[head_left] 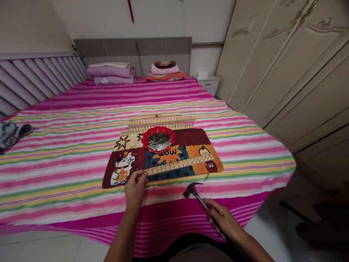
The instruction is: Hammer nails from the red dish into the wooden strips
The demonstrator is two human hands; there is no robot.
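My left hand is closed at the left end of a pale wooden strip, thumb and fingertips pressed together on it. Whether a nail is also between those fingertips is too small to tell. Several nails stand upright along the strip, which lies across a patterned mat. In my right hand is a claw hammer, gripped by its handle, its dark head over the bed's near side and apart from the strip. A red scalloped dish full of loose nails sits on the mat beyond the strip.
More wooden strips with upright nails lie behind the dish. Striped cloth covers the bed. Folded bedding is stacked by the headboard. Grey cloth items lie far left; a wardrobe stands at the right.
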